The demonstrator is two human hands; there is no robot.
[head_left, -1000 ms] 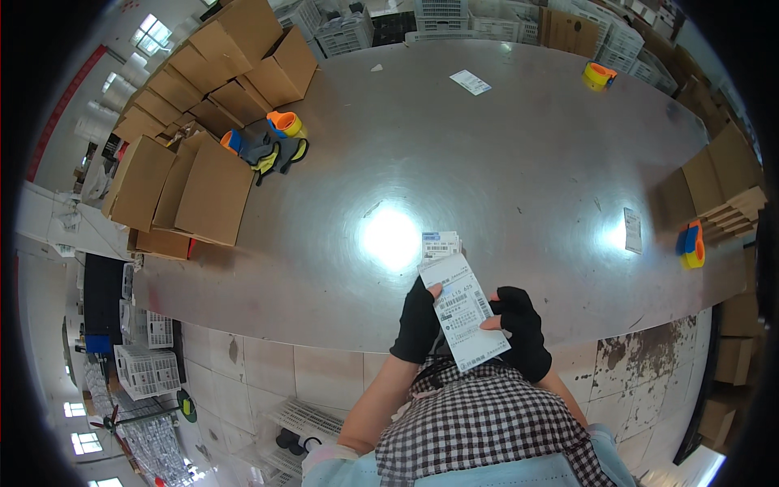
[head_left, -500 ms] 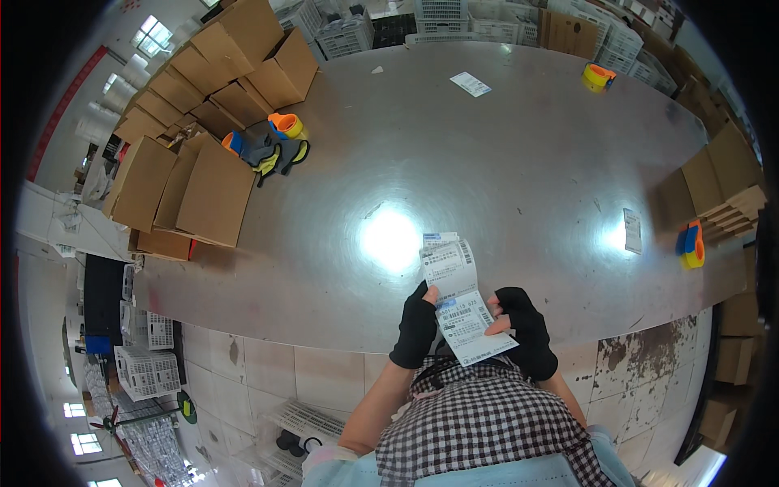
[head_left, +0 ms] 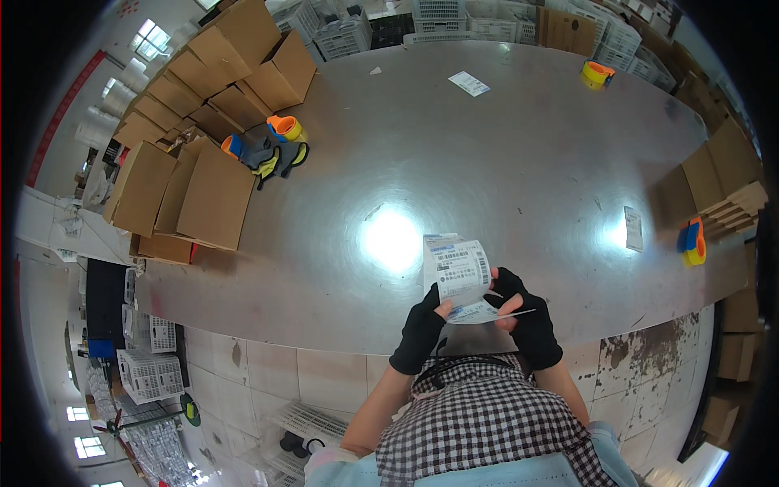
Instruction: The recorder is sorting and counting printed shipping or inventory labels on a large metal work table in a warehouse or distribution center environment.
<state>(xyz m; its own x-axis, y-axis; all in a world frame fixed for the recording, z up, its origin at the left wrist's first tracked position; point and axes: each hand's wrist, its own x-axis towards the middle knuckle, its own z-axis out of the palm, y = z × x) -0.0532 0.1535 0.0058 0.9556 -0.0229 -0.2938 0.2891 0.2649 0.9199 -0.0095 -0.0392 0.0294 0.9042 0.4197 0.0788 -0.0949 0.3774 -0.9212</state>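
Head view showed both gloved hands, left hand (head_left: pixel 424 328) and right hand (head_left: pixel 526 323), pinching the paper labels (head_left: pixel 457 274), whose lower sheet had apparently been peeled sideways.

Two gloved hands (head_left: pixel 423 329) (head_left: pixel 527 321) — one paper slip (head_left: pixel 458 272) between them. On the counter (head_left: pixel 503 154): two loose labels (head_left: pixel 470 83) (head_left: pixel 634 228), three tape dispensers (head_left: pixel 596 75) (head_left: pixel 692 242) (head_left: pixel 286 127).

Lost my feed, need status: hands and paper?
Left hand and right hand both grip the label sheets. Sheets above metal table edge. Nothing in the way.
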